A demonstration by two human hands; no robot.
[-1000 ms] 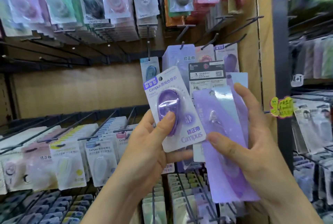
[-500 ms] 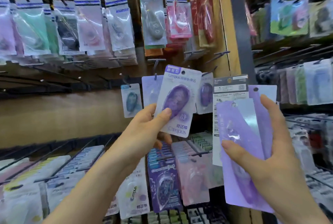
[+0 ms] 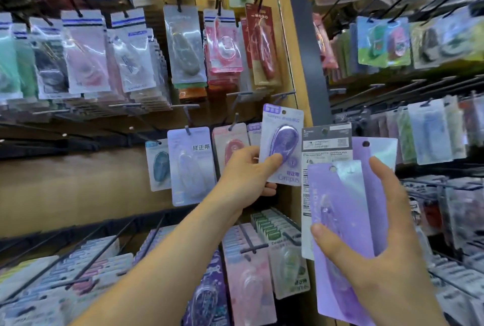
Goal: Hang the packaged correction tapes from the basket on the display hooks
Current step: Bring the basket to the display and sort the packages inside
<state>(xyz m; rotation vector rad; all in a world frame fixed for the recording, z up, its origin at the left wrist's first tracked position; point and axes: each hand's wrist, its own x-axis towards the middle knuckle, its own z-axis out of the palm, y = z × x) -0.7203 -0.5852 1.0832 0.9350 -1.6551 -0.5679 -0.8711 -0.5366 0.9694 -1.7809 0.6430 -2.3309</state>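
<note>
My left hand [image 3: 245,176] pinches a purple Campus correction tape pack [image 3: 284,142], raised upright in front of the middle row of hooks. Its hang hole sits near the top, just right of a hook [image 3: 281,95] that sticks out bare. My right hand [image 3: 372,244] holds a fanned stack of packs [image 3: 340,210]: a long purple one in front, a white printed card and another purple card behind. On the hooks left of my left hand hang a pink pack [image 3: 230,142], a lilac pack [image 3: 190,166] and a small blue pack [image 3: 159,163]. No basket is in view.
Rows of hung packs fill the upper wall [image 3: 183,45] and the lower rows [image 3: 248,268]. Long black hooks [image 3: 99,252] jut out at lower left. A wooden upright with a dark post [image 3: 306,50] separates this bay from another stocked bay [image 3: 419,126] at right.
The view has tilted upward and leftward. My left hand lifted the Campus pack up and right, toward the middle-row hooks. My right hand keeps the same stack, lower right.
</note>
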